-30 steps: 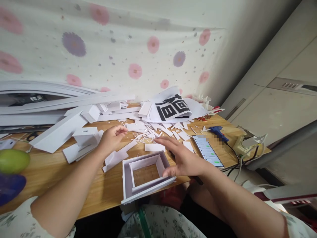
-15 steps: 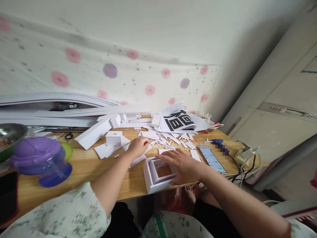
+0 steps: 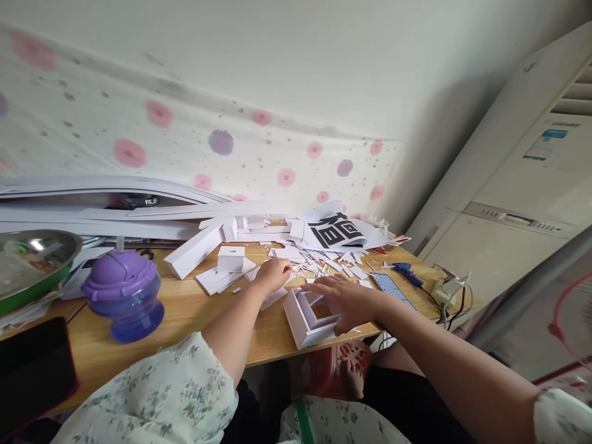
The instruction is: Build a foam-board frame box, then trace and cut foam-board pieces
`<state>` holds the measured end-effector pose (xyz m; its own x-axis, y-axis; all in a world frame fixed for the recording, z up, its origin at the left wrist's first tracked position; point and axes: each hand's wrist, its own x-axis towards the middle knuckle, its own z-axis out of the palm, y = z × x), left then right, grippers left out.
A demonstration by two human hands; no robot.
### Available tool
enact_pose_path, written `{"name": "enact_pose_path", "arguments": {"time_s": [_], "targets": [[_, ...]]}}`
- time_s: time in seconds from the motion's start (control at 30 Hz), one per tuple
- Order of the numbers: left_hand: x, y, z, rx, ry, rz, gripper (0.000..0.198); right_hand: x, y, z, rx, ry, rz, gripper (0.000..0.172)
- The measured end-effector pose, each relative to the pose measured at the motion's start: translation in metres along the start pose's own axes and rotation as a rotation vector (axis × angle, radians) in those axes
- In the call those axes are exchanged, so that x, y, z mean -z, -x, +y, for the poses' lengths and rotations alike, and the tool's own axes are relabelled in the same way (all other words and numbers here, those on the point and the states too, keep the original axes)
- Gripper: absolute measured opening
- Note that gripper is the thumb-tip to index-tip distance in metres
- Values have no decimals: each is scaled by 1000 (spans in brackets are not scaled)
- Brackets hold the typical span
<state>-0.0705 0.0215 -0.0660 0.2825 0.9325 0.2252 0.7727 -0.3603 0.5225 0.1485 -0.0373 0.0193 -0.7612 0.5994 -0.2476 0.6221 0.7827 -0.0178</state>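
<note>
My right hand [image 3: 348, 300] spans the right side of a white box frame [image 3: 296, 324] at the table's front edge. Its fingers lie along the far rim and its thumb is at the near right corner. A smaller frame sits inside the box, with bare wood showing through its opening. My left hand [image 3: 274, 274] is closed, fingers curled, just beyond the box's left side near a heap of white offcuts [image 3: 319, 264]. Whatever its fingertips hold, if anything, is hidden. A small white block with a slot [image 3: 230, 259] stands on flat white pieces [image 3: 215, 281] to the left.
At left are a purple-lidded blue cup [image 3: 124, 296], a metal bowl [image 3: 39, 265] and a dark tablet [image 3: 37, 370]. Long white strips [image 3: 102, 222] lie along the wall. A printed sheet [image 3: 335, 231], phone [image 3: 392, 291], blue glue gun [image 3: 407, 273] and cables are at right.
The view has turned slightly, so the table things appear shifted and more of the bowl and tablet shows. Both hands keep nearly the same places around the white box frame.
</note>
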Motion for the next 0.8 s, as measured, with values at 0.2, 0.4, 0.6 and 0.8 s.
{"name": "enact_pose_path", "arguments": {"time_s": [0.2, 0.4, 0.6, 0.8], "targets": [[-5, -2, -3, -8, -33, -72, 33, 47, -14, 37, 16, 58, 130, 106], [-9, 1, 6, 24, -100, -133, 30, 89, -88, 75, -79, 255, 189, 101], [-12, -2, 9, -20, -151, -160, 25, 88, -175, 68, -20, 284, 118, 101], [-16, -3, 3, -50, -113, -127, 26, 73, -219, 45, 97, 231, 172, 101]]}}
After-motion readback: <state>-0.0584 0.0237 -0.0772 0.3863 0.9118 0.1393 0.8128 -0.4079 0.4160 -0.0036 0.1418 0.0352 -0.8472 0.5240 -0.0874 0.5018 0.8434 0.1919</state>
